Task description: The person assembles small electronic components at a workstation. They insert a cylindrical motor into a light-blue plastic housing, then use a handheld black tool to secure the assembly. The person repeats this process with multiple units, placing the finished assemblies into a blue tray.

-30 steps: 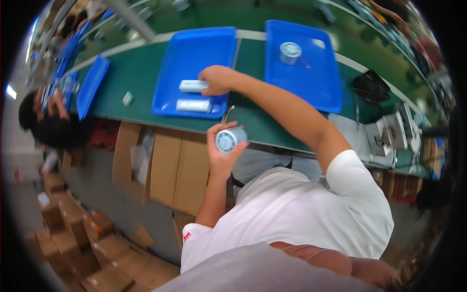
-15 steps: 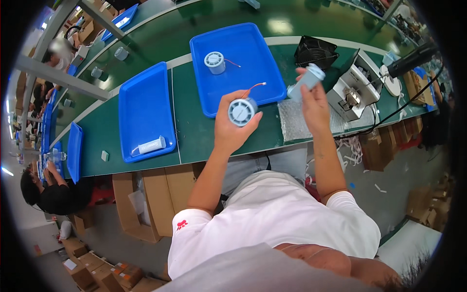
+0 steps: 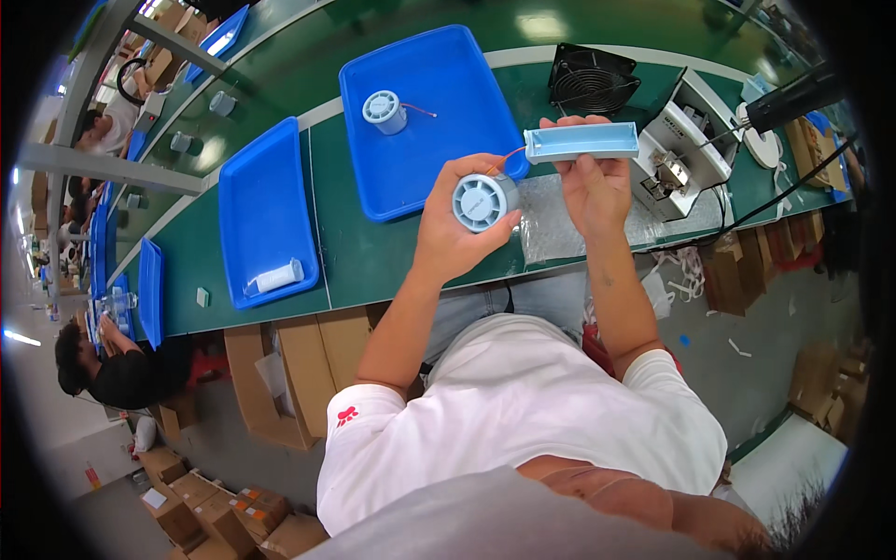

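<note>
My left hand (image 3: 452,233) is wrapped round a light-blue round fan unit (image 3: 483,202), its vented face turned up. A thin reddish wire (image 3: 509,157) runs from the unit to the end of a long light-blue plastic housing (image 3: 583,141). My right hand (image 3: 595,187) grips that housing, fingers behind it and thumb at its lower edge. The housing lies level, its hollow side showing. Beyond my hands, a second fan unit (image 3: 384,111) with a wire stands in a blue tray (image 3: 439,65).
Another blue tray (image 3: 266,196) at the left holds a white tube-shaped piece (image 3: 275,276). Bubble wrap (image 3: 551,224) lies under my right hand. A black fan (image 3: 593,77) and a white machine (image 3: 686,154) stand at the right, with a black cable (image 3: 784,201). A co-worker (image 3: 107,364) sits far left.
My right hand has turned the housing from upright to level, hollow side showing, and brought it left beside the fan unit. The left hand has shifted slightly right; the view has moved a little.
</note>
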The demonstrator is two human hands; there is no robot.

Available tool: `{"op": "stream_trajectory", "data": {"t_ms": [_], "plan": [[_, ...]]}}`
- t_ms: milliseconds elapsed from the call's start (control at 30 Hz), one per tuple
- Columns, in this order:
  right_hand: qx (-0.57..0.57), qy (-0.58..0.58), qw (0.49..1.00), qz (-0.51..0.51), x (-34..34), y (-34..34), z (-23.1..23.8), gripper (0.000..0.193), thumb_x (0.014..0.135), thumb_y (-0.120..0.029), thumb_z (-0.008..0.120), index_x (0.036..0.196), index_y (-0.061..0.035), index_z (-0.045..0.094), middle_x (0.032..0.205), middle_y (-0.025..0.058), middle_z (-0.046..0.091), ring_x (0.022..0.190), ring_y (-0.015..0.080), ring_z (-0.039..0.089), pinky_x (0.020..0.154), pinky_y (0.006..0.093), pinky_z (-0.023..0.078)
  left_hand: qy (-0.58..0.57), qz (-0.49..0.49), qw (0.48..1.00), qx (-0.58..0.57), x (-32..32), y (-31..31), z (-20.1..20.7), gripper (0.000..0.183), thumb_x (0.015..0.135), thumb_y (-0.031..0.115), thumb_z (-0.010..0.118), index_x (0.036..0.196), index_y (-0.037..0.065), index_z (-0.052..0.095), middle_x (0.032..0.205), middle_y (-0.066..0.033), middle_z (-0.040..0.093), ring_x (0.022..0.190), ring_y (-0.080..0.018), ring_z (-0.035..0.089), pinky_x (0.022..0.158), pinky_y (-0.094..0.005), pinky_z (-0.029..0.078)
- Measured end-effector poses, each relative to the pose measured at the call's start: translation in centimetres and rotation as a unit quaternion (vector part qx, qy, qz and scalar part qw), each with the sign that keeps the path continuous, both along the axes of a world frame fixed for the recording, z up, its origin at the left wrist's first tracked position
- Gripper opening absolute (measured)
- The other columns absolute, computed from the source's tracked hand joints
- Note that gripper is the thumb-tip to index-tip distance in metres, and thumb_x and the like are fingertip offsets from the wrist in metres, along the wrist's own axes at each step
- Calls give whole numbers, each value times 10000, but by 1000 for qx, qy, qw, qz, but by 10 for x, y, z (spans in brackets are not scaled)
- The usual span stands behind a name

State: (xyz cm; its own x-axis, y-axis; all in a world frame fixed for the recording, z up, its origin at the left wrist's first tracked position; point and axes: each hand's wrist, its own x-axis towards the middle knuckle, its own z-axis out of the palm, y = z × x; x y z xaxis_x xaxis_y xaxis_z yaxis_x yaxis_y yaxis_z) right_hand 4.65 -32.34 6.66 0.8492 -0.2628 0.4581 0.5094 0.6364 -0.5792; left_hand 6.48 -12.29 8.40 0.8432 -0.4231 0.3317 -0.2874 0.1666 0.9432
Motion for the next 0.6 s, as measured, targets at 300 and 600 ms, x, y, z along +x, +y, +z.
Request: {"op": "stream_trajectory", "data": {"t_ms": [300,600], "plan": [[-107,56,991,49,-9,-11,10,607,977,-87,697,1501,9,407,1286,237,645,1223,378,648,1062,496,526,50,-84,993,-67,9,3,0,756,698,49,936,1311,36,493,1247,-124,604,1160,-219,626,1026,-365,502],[-195,63,977,-54,-31,-3,13,649,923,42,710,1494,32,400,1268,221,653,1235,337,645,1053,463,533,82,-114,970,-198,2,-4,-33,713,910,163,794,1497,10,420,1489,-227,516,1348,-289,551,1170,-453,410]]}}
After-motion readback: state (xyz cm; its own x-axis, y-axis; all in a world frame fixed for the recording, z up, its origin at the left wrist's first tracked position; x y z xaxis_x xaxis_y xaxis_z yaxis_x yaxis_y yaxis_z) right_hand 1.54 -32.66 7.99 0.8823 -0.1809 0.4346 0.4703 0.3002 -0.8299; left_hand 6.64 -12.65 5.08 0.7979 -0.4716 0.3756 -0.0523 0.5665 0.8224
